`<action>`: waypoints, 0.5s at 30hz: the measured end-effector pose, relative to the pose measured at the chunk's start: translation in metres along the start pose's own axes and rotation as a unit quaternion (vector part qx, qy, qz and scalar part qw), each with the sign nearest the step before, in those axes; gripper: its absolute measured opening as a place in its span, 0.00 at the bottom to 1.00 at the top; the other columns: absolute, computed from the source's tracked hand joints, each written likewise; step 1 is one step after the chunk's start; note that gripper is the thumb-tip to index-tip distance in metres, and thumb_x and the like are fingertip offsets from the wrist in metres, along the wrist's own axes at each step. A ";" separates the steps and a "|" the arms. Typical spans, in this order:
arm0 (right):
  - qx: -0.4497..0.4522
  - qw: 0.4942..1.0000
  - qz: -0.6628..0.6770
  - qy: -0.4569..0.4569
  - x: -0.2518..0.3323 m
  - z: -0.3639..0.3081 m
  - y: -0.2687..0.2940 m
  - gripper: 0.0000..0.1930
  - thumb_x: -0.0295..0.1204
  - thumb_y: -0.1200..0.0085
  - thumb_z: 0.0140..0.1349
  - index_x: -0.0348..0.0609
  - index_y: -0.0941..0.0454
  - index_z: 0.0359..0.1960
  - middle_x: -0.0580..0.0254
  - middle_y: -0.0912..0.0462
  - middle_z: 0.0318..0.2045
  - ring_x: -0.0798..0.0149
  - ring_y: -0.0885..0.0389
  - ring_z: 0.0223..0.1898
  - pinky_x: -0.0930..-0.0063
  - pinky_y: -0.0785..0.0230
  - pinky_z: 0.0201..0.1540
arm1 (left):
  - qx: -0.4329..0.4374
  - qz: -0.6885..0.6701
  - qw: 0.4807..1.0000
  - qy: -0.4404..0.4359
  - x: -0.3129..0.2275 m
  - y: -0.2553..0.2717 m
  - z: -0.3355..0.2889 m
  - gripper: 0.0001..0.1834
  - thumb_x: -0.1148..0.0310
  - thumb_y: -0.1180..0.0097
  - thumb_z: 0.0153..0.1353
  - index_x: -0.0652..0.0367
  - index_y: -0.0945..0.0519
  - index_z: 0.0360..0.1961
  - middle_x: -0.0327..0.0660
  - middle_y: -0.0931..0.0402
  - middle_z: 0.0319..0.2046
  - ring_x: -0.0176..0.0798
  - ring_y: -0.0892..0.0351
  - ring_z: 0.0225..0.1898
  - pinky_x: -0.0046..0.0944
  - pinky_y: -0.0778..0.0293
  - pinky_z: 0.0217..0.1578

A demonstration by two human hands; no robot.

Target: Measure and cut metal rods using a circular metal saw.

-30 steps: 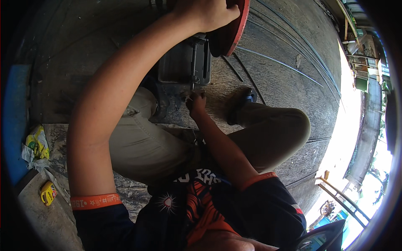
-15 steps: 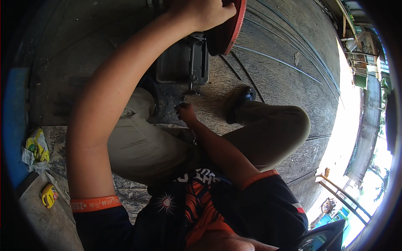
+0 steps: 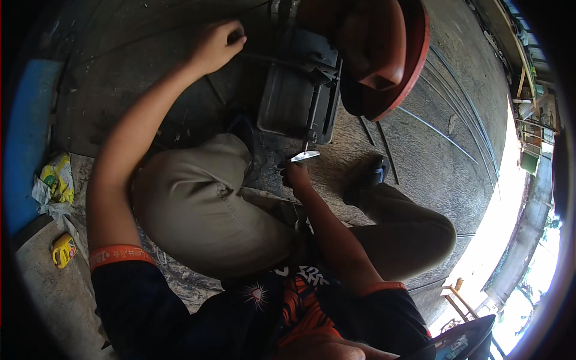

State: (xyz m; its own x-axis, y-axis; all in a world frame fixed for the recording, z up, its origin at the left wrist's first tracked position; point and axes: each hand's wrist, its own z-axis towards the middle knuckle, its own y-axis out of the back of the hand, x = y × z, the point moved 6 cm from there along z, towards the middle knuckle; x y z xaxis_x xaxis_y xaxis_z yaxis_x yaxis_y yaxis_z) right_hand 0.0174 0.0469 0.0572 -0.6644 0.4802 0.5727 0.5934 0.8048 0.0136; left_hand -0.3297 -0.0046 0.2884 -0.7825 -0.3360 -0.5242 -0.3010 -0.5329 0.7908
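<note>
My bent legs point(image 3: 204, 204) spread across the lower middle of the frame, seemingly to leave room for my right hand point(image 3: 296, 174) at centre. It is at the bright crank handle point(image 3: 305, 156), which sits at the near end of the screw, probably for easy reach; I cannot tell whether those fingers grip it. Beyond, upper centre, lies the machine's dark base point(image 3: 289, 111), its red guard point(image 3: 416, 72) at upper right. My left hand point(image 3: 215, 49), upper left, is half-curled, apparently empty and apart from the guard. Thin rods point(image 3: 444, 135) lie farther right.
</note>
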 end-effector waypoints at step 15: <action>-0.185 0.748 -0.568 0.290 0.257 0.151 -0.111 0.12 0.35 0.54 0.57 0.46 0.19 0.33 0.51 0.20 0.38 0.48 0.20 0.40 0.57 0.26 0.41 | -0.012 -0.227 0.894 0.386 0.133 -0.184 -0.067 0.11 0.66 0.43 0.55 0.66 0.20 0.26 0.49 0.24 0.17 0.43 0.23 0.17 0.40 0.29 0.23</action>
State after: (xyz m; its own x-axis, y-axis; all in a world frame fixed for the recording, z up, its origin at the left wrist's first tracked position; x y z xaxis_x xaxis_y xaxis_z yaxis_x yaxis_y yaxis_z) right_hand -0.2878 0.1339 0.0794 -0.5900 -0.7585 0.2767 -0.0490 0.3757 0.9254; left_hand -0.3421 -0.0037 0.0517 0.0308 -0.5120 -0.8584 -0.4737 -0.7637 0.4385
